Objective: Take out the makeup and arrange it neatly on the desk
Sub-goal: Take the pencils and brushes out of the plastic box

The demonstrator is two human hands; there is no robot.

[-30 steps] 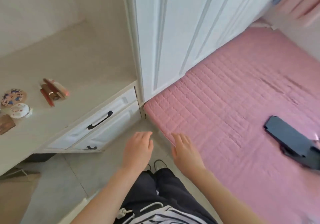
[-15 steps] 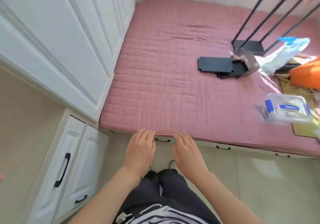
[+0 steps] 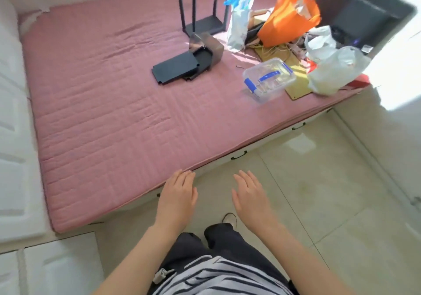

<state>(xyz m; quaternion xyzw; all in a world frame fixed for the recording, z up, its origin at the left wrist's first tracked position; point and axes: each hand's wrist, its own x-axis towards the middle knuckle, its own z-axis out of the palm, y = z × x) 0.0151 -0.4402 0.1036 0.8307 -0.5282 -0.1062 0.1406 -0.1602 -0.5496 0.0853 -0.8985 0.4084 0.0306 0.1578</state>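
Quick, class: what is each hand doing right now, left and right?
Left hand: open, fingers straight, holding nothing.
Right hand: open, holding nothing.

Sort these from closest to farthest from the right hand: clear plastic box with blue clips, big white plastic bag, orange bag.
From the right hand:
1. Clear plastic box with blue clips, just ahead.
2. Big white plastic bag, farther right.
3. Orange bag, far back.

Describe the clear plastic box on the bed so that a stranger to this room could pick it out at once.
Find the big pink bed and look to its cluttered right end. The box sits just left of a white bag, nearer than the orange bag. It alone is see-through, with blue clips.
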